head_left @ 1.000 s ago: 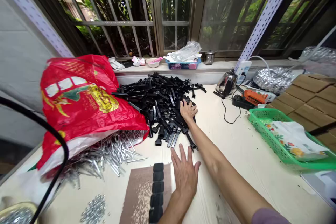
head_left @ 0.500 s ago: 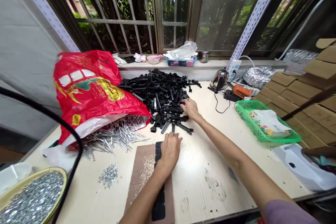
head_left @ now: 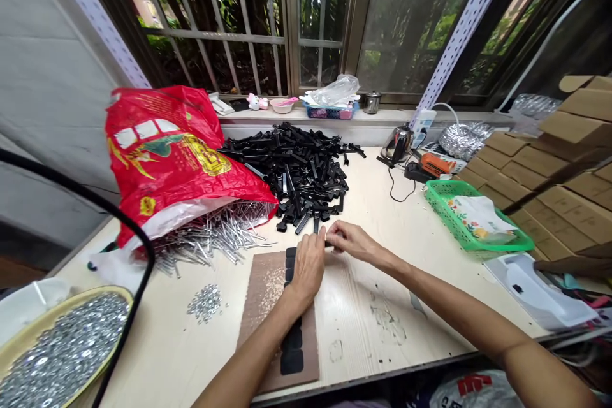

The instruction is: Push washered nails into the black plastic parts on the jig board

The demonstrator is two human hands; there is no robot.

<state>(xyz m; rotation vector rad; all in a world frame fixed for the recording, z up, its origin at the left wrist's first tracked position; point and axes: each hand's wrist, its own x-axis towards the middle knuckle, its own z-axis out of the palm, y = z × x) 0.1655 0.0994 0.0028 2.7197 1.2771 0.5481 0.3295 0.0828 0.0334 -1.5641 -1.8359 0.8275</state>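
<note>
My left hand [head_left: 310, 264] is over the top end of a brown board [head_left: 306, 376], its fingers curled and drawn together; what they hold, if anything, is hidden. Fingertips of my right hand [head_left: 354, 242] meet it from the right, pinching a small dark piece, seemingly a black plastic part [head_left: 329, 244]. Beneath my left hand and forearm, a row of black rounded-square pads [head_left: 292, 361] runs along the board. Pale small bits [head_left: 272, 290] are scattered on the board's left side. Just beyond both hands lies a heap of slim black plastic parts [head_left: 306, 169].
Long metal pins [head_left: 215, 233] spill from a red plastic bag [head_left: 167, 159] at left. A yellow bowl [head_left: 125, 296] of metal washers and a small washer pile [head_left: 204, 303] are nearer. At right are a green basket [head_left: 459, 239], an orange tool [head_left: 437, 164] and stacked cardboard boxes [head_left: 549, 169].
My right hand has come back from the black heap toward my left hand, and their fingertips now meet. My left hand stays over the board's top end. The view has shifted slightly.
</note>
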